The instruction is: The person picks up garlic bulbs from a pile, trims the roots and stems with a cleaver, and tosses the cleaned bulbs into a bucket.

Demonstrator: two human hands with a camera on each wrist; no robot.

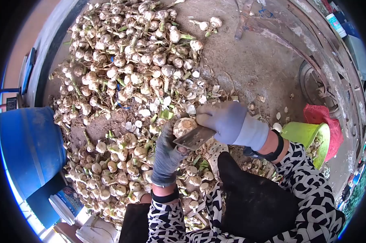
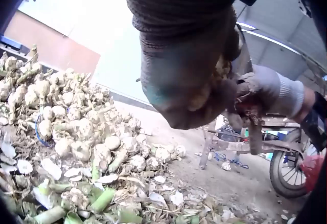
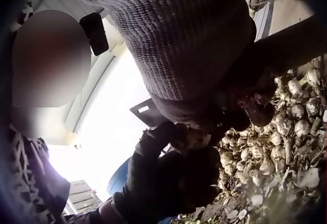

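In the head view a garlic bulb (image 1: 184,127) is held up between both gloved hands. The left hand (image 1: 166,152), in a dark grey glove, grips the bulb from its left and lower side. A flat metal blade (image 1: 194,138) lies across the bulb's lower right edge. The right hand (image 1: 225,121), in a light grey glove, has its fingers curled at the blade's upper right end, by the bulb. Both wrist views show the hands close together; the left wrist view half hides the bulb behind the left glove (image 2: 179,81).
Garlic bulbs (image 1: 110,60) with stalks cover the ground ahead and to the left. A blue barrel (image 1: 31,141) stands at the left. On the right are a lime-green bucket (image 1: 300,133), a red mesh sack (image 1: 330,125) and a rusty metal frame with a wheel (image 1: 312,81).
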